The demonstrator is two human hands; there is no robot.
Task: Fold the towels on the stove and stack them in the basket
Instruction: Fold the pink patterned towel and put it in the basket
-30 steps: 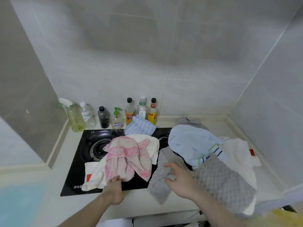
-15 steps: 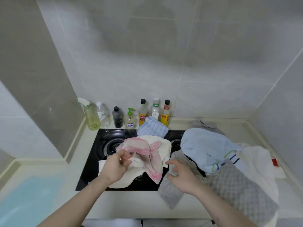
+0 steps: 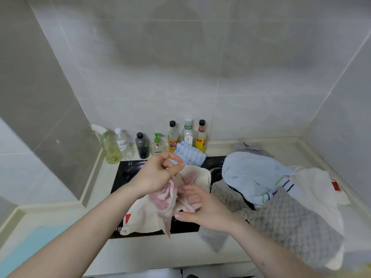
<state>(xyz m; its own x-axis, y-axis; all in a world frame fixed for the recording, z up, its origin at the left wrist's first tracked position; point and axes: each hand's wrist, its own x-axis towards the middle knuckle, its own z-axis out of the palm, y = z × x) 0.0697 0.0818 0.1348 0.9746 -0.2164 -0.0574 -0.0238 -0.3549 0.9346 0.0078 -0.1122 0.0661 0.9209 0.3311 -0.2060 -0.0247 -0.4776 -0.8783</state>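
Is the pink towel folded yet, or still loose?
Still loose. The pink towel hangs crumpled and uneven from the left hand, lifted above the stove, while the right hand reaches into it.

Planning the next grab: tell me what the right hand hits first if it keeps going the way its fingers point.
The right hand points left and slightly away, so it would most likely meet the pink towel hanging from the left hand. Depth is unclear; its fingers may already touch it.

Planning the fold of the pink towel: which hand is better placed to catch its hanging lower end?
Right. The right hand is open, low beside the dangling pink terry towel; the left hand already pinches its top edge, raised over the black stove.
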